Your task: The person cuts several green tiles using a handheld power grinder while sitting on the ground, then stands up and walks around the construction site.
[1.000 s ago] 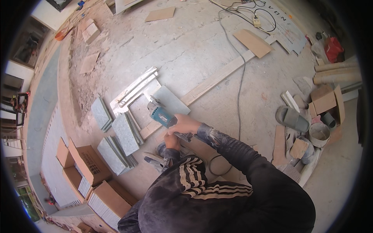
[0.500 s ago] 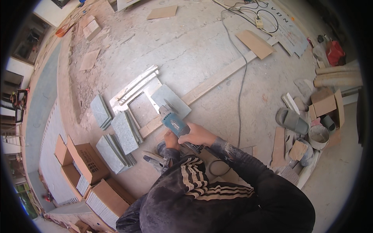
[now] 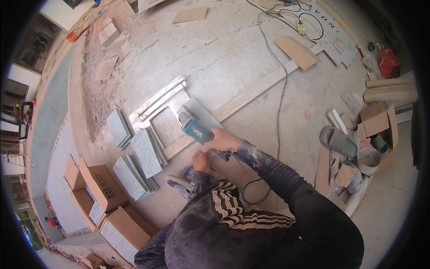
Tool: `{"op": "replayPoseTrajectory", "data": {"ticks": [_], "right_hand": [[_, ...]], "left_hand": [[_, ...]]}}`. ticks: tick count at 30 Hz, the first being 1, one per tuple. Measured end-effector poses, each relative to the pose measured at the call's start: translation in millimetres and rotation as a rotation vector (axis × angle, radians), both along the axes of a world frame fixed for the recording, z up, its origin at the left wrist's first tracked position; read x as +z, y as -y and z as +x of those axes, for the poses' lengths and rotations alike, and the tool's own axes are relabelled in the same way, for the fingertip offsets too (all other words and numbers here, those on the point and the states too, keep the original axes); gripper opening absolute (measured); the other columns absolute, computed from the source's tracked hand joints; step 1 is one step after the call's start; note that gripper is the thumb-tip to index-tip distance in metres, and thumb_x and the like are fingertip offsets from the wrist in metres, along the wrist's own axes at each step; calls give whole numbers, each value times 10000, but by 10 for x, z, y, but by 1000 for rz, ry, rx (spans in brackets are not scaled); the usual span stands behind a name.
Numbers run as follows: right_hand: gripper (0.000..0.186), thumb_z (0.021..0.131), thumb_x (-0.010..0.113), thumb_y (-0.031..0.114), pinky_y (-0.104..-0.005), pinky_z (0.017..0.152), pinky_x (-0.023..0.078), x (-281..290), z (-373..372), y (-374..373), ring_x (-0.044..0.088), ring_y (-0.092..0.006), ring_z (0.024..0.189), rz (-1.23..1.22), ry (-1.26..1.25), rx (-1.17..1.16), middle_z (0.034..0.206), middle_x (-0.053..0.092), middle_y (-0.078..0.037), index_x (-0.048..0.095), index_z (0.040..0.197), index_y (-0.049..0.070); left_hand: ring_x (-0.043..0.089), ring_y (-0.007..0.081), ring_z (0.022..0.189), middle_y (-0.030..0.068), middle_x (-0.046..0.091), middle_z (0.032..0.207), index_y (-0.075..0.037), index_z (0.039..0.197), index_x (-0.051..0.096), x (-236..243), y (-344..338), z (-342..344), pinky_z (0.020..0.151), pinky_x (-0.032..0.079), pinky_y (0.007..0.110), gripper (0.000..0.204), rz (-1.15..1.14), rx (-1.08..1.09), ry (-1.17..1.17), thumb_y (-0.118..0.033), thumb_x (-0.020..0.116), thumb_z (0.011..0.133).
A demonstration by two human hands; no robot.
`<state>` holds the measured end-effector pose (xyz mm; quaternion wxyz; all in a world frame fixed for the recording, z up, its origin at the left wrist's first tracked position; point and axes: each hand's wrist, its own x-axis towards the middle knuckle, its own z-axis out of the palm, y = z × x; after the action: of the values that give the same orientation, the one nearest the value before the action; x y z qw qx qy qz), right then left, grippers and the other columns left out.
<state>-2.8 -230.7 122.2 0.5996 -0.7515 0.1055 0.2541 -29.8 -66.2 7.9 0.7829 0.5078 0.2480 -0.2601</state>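
My right hand is wrapped round the body of a teal angle grinder. The grinder slants up and to the left, its guarded disc end over a grey-green stone tile. That tile lies by a long wooden plank. Just below the grinder's body, close to the right hand, is my left hand. Its fingers are curled closed, and what they hold, if anything, is hidden. A dark power cord loops on the floor by my knee.
Stacked grey tiles stand to the left, with more tiles nearer me. Open cardboard boxes hold further pieces. On the right are a slipper, a bucket and scraps. A long cable crosses the concrete floor.
The grinder has tilted, its disc end shifting slightly up and left. My right hand has moved a little left and up with it; my left hand sits lower against the grinder.
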Motion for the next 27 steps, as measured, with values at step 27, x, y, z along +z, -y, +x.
{"op": "replayPoseTrajectory", "data": {"ticks": [27], "right_hand": [[526,600,737,256,-321,642,491,109,87,96,612,-210,727,71,20,-77,852,629,-156,559,971,-72]], "left_hand": [[613,123,780,4,642,883,-85,954,602,121,15,18,662,491,251,142,25,-17,-73,-206,536,921]]}}
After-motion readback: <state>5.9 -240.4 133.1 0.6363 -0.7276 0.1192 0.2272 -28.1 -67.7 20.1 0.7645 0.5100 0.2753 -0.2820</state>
